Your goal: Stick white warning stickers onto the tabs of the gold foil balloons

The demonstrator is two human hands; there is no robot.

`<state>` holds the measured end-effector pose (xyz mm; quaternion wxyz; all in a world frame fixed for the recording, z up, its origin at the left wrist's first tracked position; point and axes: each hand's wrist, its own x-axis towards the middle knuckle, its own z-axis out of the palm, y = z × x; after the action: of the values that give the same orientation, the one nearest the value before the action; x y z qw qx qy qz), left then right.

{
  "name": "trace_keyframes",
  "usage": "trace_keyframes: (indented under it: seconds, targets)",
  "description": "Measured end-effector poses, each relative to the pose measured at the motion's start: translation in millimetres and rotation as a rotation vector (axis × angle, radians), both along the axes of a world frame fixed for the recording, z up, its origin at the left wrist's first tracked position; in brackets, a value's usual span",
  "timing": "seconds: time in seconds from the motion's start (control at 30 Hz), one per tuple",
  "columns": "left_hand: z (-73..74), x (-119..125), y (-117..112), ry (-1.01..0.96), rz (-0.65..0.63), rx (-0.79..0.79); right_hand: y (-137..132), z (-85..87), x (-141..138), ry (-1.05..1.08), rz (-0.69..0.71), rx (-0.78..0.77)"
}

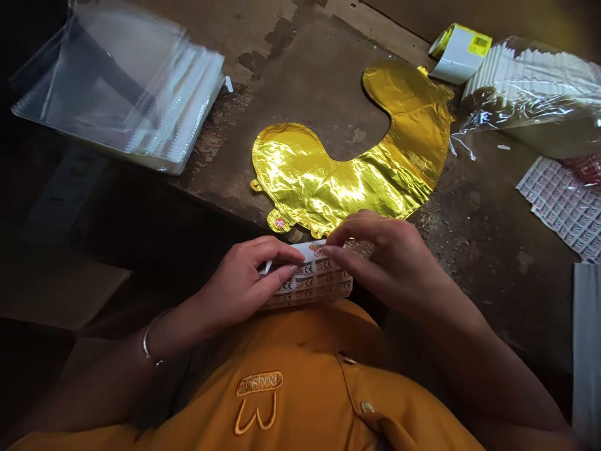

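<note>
A white sheet of small printed stickers [317, 289], with rows of CE marks, is in front of my belly at the table's edge. My left hand [256, 269] grips its left part between thumb and fingers. At the upper right of the sheet, my right hand [380, 250] pinches at a small sticker [316, 250] with an orange-red mark; whether it is loose from the sheet I cannot tell. Just beyond my hands, a flat gold foil balloon [347, 181], curved with rounded ends, lies on the dark table. One of its tabs carries a small round sticker [279, 223].
A stack of clear plastic sleeves [141, 106] lies at the left on the worn table [300, 75]. At the back right are a label roll [460, 55] and a clear bag of white sticks [535, 81]. More sticker sheets [563, 203] lie at the right.
</note>
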<state>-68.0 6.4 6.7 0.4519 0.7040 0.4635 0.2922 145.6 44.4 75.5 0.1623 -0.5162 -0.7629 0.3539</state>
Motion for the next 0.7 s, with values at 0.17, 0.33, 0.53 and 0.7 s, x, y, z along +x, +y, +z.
trace_keyframes:
  seconds: [0.17, 0.33, 0.53, 0.7]
  targets:
    - [10.5, -24.8, 9.9, 0.052, -0.039, 0.122, 23.0, -2.9, 4.7, 0.352, -0.296, 0.042]
    - [25.8, -33.9, 30.9, 0.095, -0.298, 0.201, 42.1, -32.7, -14.5, 0.345, -0.208, 0.003]
    - [26.9, -30.4, 41.4, 0.402, -0.292, -0.041, 45.4, -49.7, -26.4, 0.138, -0.175, 0.11]
    - [28.9, -36.4, 42.0, 0.394, -0.37, 0.19, 40.0, -51.7, -30.0, 0.107, -0.172, 0.172]
